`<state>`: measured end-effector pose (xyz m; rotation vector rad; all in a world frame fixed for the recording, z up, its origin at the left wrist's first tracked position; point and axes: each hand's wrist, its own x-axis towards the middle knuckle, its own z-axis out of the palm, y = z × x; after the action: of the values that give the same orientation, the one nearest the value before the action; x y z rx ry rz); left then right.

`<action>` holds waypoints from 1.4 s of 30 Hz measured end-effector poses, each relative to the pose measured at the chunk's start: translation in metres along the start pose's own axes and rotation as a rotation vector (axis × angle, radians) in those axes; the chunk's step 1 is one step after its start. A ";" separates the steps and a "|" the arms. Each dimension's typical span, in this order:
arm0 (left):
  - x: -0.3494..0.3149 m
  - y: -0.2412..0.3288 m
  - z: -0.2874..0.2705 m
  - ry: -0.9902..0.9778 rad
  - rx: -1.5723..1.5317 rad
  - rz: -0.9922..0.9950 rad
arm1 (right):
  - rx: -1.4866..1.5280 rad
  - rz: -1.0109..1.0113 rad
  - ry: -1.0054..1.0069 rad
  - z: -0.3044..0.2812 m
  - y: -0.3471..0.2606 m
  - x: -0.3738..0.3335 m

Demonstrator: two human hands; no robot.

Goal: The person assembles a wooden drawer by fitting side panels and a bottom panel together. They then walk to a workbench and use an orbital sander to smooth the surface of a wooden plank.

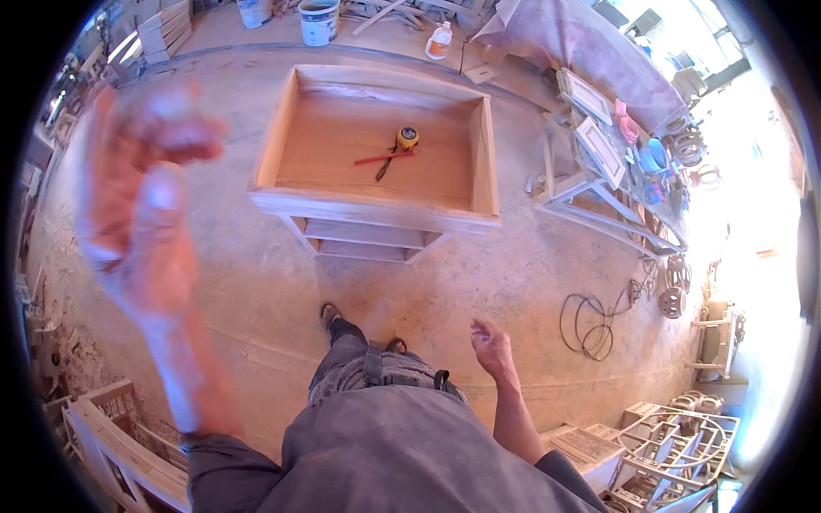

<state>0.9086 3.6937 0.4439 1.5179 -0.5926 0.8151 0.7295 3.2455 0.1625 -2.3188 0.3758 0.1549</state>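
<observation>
left hand (141, 222) raised, right hand (493, 352) low, open wooden box (376, 209)

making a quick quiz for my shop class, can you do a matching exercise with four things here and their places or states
1. Tape measure
2. Left hand
3. Right hand
4. Plastic bottle

A. Held up, motion-blurred
B. Standing beyond the wooden cabinet
C. Inside the cabinet's open top
D. Low above the floor

Pairs: 1-C; 2-A; 3-D; 4-B
</observation>
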 end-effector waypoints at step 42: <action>-0.131 -0.132 0.126 0.343 0.124 -1.171 | -0.536 -1.103 -0.145 0.174 -0.222 0.417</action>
<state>0.9479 3.5720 0.2592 1.4674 0.6031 0.1628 1.1957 3.4246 0.0983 -2.6508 -1.1402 -0.1454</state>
